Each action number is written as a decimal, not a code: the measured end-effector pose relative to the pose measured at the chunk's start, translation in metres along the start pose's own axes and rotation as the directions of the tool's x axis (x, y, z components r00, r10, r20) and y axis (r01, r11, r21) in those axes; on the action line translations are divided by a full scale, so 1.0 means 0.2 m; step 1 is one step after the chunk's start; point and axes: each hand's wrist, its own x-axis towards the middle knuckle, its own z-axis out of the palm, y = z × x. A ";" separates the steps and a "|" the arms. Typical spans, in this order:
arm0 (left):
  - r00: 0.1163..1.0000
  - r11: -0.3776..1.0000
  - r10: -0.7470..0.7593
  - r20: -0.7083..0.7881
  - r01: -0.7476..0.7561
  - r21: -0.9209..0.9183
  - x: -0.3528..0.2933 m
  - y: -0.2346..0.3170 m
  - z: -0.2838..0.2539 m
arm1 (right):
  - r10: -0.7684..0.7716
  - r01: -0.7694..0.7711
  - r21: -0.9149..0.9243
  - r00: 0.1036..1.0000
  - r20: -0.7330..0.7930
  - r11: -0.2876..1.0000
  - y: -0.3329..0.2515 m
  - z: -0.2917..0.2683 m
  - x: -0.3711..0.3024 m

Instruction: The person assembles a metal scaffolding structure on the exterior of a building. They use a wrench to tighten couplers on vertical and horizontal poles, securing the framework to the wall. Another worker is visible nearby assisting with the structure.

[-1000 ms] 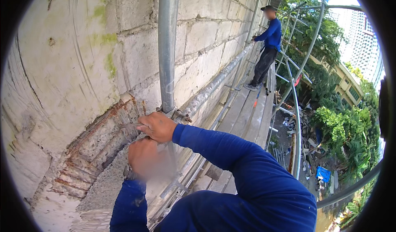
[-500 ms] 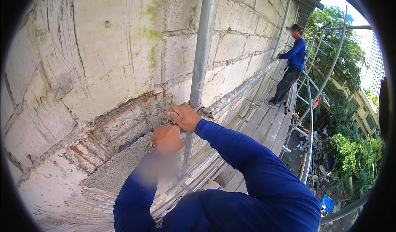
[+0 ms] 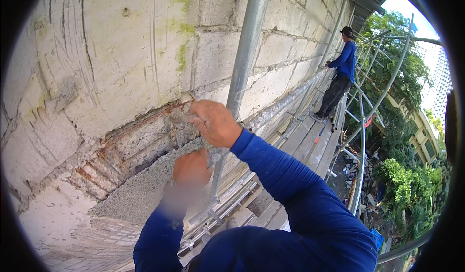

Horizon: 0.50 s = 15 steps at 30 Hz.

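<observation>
My right hand (image 3: 216, 123) is closed in front of the exposed recess in the wall, just left of an upright scaffold pipe (image 3: 248, 44). A small grey, blurred thing (image 3: 179, 117) juts from its fingers toward the recess; its kind does not show. Below it, my left hand (image 3: 191, 166) is closed, fingers curled, beside the lower part of the pipe; what it holds is hidden. The recess (image 3: 140, 148) is a broken strip of rough concrete with rusty reinforcing bars (image 3: 167, 109) along its upper edge. Rough grey mortar (image 3: 128, 194) lies below it.
A horizontal scaffold pipe (image 3: 281, 108) runs along the block wall (image 3: 286, 44). Planks (image 3: 295, 148) form the walkway, where a person in a blue shirt (image 3: 345, 61) stands farther along. Beyond the outer scaffold tubes (image 3: 362, 165) are rubble far below and trees (image 3: 409, 185).
My right hand has lifted away from my left, which has dropped slightly. A grey thing now shows at the right fingers. The other person's head has turned.
</observation>
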 end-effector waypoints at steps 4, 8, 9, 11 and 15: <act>0.999 0.995 0.030 -0.013 -0.031 -0.097 -0.02 0.05 -0.02 | 0.213 -0.209 -0.039 0.962 0.170 0.977 0.15 0.09 -0.28; 0.999 0.998 0.018 -0.042 -0.020 -0.059 -0.02 0.00 -0.01 | 0.252 -0.252 -0.036 0.927 0.279 0.967 0.11 0.12 -0.22; 0.999 0.998 0.038 -0.039 -0.040 -0.051 -0.02 0.00 -0.01 | 0.259 -0.257 -0.043 0.926 0.274 0.965 0.10 0.11 -0.23; 0.997 0.996 0.074 -0.035 -0.075 -0.040 -0.01 -0.01 0.00 | 0.243 -0.234 -0.069 0.942 0.230 0.970 0.11 0.12 -0.26; 0.964 0.976 0.174 -0.200 -0.196 -0.092 -0.01 -0.05 0.03 | 0.324 -0.309 -0.098 0.894 0.309 0.946 0.09 0.09 -0.24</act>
